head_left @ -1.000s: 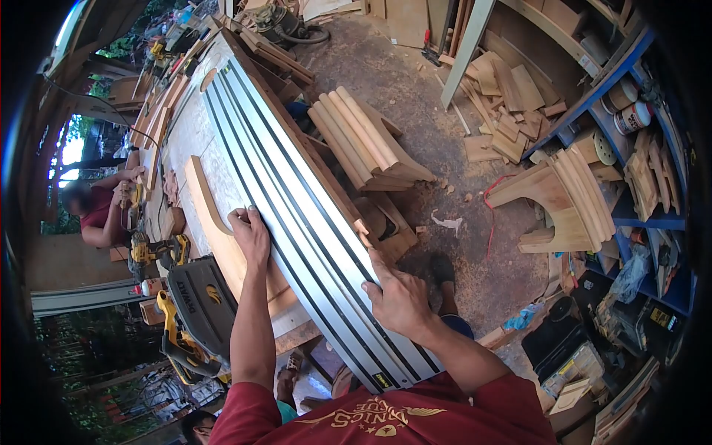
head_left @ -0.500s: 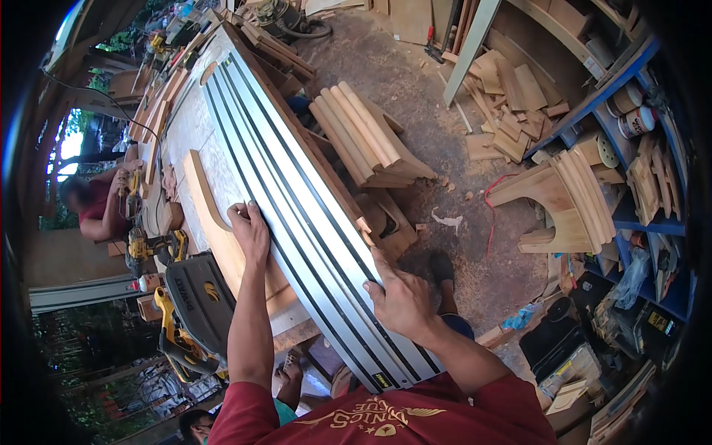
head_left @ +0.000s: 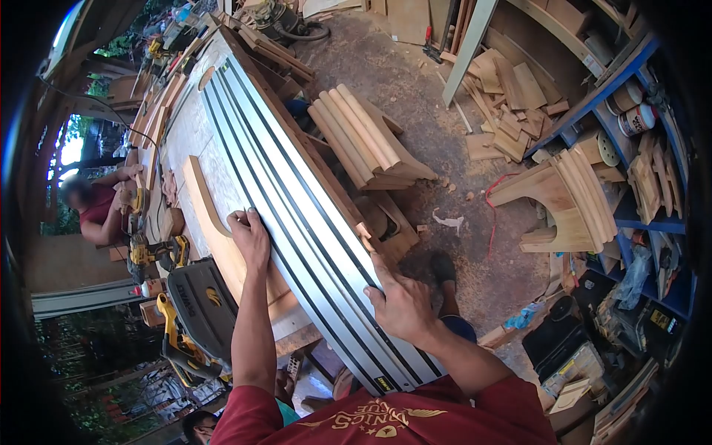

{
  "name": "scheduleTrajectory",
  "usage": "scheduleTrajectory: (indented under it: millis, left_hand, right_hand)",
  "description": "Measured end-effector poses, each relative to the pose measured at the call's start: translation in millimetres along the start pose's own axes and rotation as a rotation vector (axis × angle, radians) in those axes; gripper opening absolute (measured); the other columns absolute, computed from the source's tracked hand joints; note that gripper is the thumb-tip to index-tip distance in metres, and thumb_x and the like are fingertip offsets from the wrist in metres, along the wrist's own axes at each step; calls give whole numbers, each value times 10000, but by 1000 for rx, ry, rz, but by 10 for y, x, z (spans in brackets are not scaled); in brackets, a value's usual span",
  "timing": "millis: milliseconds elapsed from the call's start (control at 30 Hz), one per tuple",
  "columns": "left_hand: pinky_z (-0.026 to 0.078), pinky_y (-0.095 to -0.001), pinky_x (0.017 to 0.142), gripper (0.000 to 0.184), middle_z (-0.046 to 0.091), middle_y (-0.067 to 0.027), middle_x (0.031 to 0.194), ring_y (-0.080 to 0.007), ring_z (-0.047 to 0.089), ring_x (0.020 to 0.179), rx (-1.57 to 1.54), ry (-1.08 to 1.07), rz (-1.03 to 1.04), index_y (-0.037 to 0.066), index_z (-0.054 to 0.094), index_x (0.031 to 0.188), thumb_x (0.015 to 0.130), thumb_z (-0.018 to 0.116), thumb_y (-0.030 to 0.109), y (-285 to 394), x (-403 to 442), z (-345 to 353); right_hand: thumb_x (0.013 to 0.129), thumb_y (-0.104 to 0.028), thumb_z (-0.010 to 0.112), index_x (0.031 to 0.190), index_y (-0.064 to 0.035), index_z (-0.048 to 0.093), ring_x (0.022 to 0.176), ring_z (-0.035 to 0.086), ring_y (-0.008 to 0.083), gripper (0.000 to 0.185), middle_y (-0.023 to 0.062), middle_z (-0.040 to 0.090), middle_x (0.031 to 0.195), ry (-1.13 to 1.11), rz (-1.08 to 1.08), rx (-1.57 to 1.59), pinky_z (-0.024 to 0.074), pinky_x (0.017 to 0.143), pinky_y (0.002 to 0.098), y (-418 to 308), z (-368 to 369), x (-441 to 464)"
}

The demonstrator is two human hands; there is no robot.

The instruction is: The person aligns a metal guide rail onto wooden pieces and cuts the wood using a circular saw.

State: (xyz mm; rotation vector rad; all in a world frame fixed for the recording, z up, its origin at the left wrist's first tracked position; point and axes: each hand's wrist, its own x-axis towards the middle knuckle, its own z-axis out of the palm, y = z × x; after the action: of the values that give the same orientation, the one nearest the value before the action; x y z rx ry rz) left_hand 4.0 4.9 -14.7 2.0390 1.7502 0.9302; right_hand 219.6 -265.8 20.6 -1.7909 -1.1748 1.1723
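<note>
A long silver track saw guide rail [head_left: 293,215] with black strips runs diagonally along the workbench, its near end close to my shirt. My left hand [head_left: 251,241] is at the rail's left edge, fingers curled and thumb against it; the fingertips are close to a curved wooden board [head_left: 215,230]. On the opposite edge, my right hand [head_left: 403,300] grips the rail with its thumb on top and index finger stretched along the side. Its other fingers are partly hidden. The curved board lies on the bench left of the rail, partly under it.
A cordless drill [head_left: 148,251] and a black-and-yellow DeWalt tool [head_left: 196,297] sit at the left. Another person [head_left: 104,211] holds a power tool across the bench. Stacked curved wooden pieces [head_left: 356,137], offcuts [head_left: 512,96] and a blue shelf [head_left: 649,222] stand to the right.
Both hands stay in nearly the same places on the rail. The view has shifted very slightly. Across the bench, the other person's arms and tool have moved a little.
</note>
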Motion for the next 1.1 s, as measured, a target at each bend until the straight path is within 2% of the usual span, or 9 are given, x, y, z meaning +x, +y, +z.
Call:
scheduleTrajectory:
  millis: [267,467,567,667,800,867,900,1000,1100]
  left_hand:
    - [447,-324,678,218,547,-68,798,-148,494,718,5,-13,-45,-2,485,1036,1030,582,193,-28,7,-9]
    - [448,-324,683,227,546,-68,800,-146,489,717,-13,-5,-12,0,480,1044,1037,571,208,-19,0,-4]
    - [450,-329,691,228,545,-71,801,-150,485,716,-23,-24,-43,0,480,1044,1039,567,210,22,-1,-16]
    - [455,-334,702,228,559,-79,813,-154,499,727,24,-15,1,-9,483,1047,1037,566,203,14,1,-6]
    - [467,-341,715,238,589,-103,842,-161,539,759,-28,-3,91,-30,492,1068,1039,555,197,-57,-3,19]
    - [468,-338,711,238,589,-104,841,-161,540,756,38,-32,48,-29,491,1079,1043,551,198,-19,5,1]
    - [466,-335,708,236,588,-100,840,-157,537,753,39,-51,29,-27,491,1080,1044,551,199,-55,-40,-33]
    - [460,-327,695,232,585,-90,835,-148,524,740,2,-52,18,-22,491,1081,1045,550,200,-90,18,16]
    - [453,-323,685,231,584,-84,831,-141,511,728,-22,-50,7,-18,493,1079,1043,554,203,-88,39,23]
  right_hand:
    - [955,-205,634,1513,46,367,999,676,501,668,361,646,1177,4,-10,10,546,874,535,9,14,5]
    - [948,-197,645,1501,54,378,986,680,497,663,350,652,1176,27,-27,19,552,855,530,27,41,2]
    - [942,-183,644,1460,56,435,876,700,456,607,273,706,998,102,-77,-14,555,779,547,61,88,-5]
    - [941,-182,652,1498,47,384,909,690,497,660,340,680,1072,71,-62,7,555,796,535,60,70,-2]
    - [931,-166,651,1485,56,396,842,688,498,649,319,694,963,74,-42,-15,548,753,535,-15,47,-60]
    - [926,-158,651,1478,58,403,815,686,498,642,312,694,933,135,-82,27,547,732,531,22,56,3]
    - [933,-166,650,1472,61,411,820,686,501,631,313,696,956,84,-50,37,548,738,528,60,79,5]
    - [940,-186,635,1475,39,416,817,693,473,620,300,695,911,132,-76,46,543,768,561,95,139,2]
    - [947,-183,627,1464,49,423,865,694,481,603,310,698,954,80,-19,52,543,799,558,64,109,7]
